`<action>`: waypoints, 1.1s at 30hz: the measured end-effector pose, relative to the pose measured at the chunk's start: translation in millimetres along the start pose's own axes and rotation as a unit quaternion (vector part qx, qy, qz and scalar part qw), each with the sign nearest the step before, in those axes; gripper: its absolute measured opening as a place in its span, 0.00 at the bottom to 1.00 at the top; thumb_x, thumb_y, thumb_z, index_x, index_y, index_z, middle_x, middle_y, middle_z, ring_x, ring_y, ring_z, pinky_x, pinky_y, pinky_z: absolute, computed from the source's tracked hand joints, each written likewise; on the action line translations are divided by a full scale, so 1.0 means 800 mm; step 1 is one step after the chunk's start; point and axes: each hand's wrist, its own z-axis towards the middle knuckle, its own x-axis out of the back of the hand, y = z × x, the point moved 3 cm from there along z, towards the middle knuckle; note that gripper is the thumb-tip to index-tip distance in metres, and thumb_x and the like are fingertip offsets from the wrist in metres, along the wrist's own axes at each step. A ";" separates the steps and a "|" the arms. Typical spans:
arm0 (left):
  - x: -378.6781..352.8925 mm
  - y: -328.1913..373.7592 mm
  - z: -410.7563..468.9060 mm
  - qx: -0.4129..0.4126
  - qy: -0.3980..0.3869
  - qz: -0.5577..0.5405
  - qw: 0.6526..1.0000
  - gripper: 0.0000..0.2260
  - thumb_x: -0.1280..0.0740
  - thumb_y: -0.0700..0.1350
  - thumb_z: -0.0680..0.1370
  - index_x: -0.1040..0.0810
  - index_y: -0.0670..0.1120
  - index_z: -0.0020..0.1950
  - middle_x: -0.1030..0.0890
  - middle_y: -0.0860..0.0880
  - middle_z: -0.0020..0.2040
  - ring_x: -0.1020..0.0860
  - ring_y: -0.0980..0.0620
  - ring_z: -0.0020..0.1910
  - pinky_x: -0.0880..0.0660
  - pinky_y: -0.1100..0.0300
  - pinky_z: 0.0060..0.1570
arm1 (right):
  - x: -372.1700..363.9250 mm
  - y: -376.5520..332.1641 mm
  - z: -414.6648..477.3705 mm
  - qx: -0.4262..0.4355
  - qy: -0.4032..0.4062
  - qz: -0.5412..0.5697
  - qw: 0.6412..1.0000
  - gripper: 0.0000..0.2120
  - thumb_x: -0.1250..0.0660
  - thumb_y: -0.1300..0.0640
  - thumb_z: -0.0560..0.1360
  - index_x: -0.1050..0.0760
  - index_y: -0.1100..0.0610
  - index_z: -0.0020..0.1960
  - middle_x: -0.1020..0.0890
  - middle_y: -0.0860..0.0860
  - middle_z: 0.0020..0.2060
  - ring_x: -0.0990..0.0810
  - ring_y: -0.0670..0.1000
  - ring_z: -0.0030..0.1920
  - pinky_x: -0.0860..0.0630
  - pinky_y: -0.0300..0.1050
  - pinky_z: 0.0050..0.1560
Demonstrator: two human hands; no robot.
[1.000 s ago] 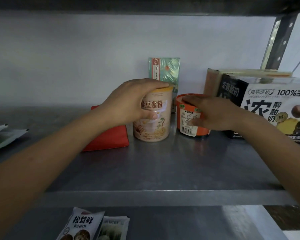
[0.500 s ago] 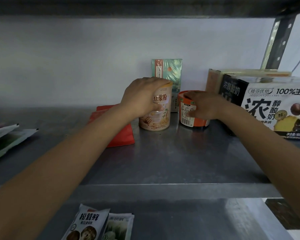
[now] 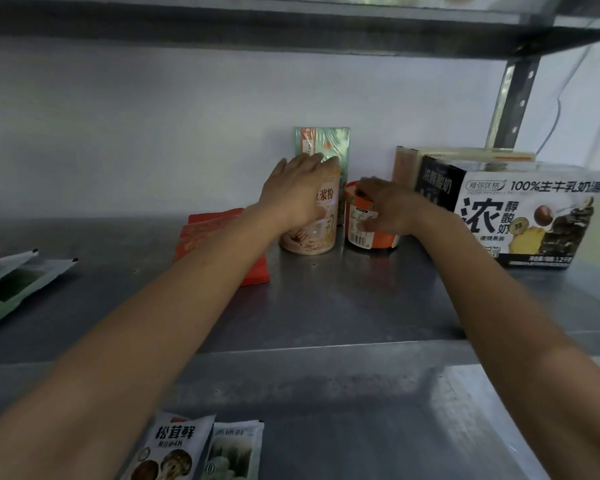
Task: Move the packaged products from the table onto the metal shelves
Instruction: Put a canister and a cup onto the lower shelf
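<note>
wall: white, plain, at back | cable: thin, hanging far right

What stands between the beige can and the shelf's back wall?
A green box stands upright just behind the beige can, by the wall. The left hand grips the can; the right hand grips the orange cup.

The canister is cream with brown characters and tan grain drawings. The cup is orange, its label white with a black barcode. The box is green with a red-and-white strip. The packet is red. The carton is black and white with bold black characters. The shelf is grey.
</note>
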 end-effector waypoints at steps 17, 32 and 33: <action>0.014 0.244 -0.225 -0.212 0.087 -0.162 0.960 0.27 0.39 0.53 0.78 0.38 0.51 0.76 0.34 0.51 0.74 0.26 0.50 0.65 0.25 0.56 0.55 | -0.023 -0.010 -0.422 -0.301 0.053 0.083 0.948 0.31 0.38 0.40 0.76 0.45 0.41 0.76 0.42 0.39 0.75 0.42 0.43 0.74 0.44 0.40 0.71; -0.263 0.431 -0.483 -0.572 -0.380 0.006 0.727 0.26 0.42 0.55 0.81 0.42 0.46 0.75 0.34 0.45 0.72 0.35 0.43 0.70 0.37 0.49 0.65 | -0.303 -0.135 -0.740 -0.709 -0.180 0.208 0.649 0.25 0.42 0.44 0.79 0.36 0.55 0.72 0.29 0.51 0.67 0.31 0.52 0.67 0.37 0.46 0.65; -0.262 0.431 -0.498 -0.599 -0.372 0.004 0.709 0.27 0.43 0.55 0.81 0.44 0.47 0.77 0.35 0.46 0.73 0.35 0.43 0.70 0.37 0.49 0.66 | -0.307 -0.160 -0.749 -0.736 -0.168 0.213 0.620 0.25 0.42 0.44 0.79 0.37 0.55 0.72 0.30 0.51 0.67 0.32 0.52 0.68 0.37 0.46 0.66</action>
